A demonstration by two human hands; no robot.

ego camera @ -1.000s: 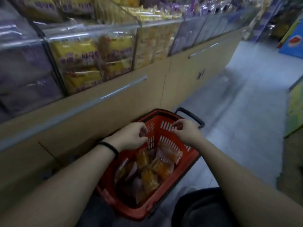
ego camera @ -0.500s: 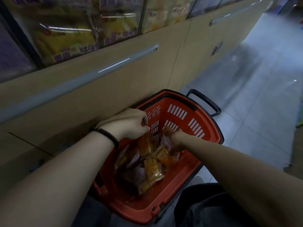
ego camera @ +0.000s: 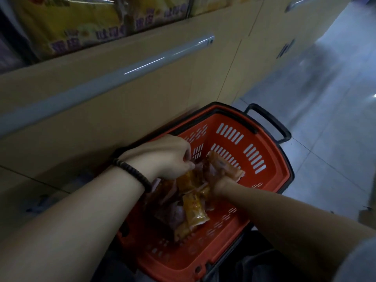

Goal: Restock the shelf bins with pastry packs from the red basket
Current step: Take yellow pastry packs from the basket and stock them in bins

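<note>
The step in hand is the picking: both hands are down in the red basket, which stands on the floor against the cabinet under the bins. The packs lie heaped in the middle of the basket, toward its left wall. The left hand has its fingers curled and seems to pinch the top of one of the packs. The right hand is buried among them, so its grip cannot be told. The next move probably calls for a firm hold on the slippery wrappers, then a lift up to the bins.
</note>
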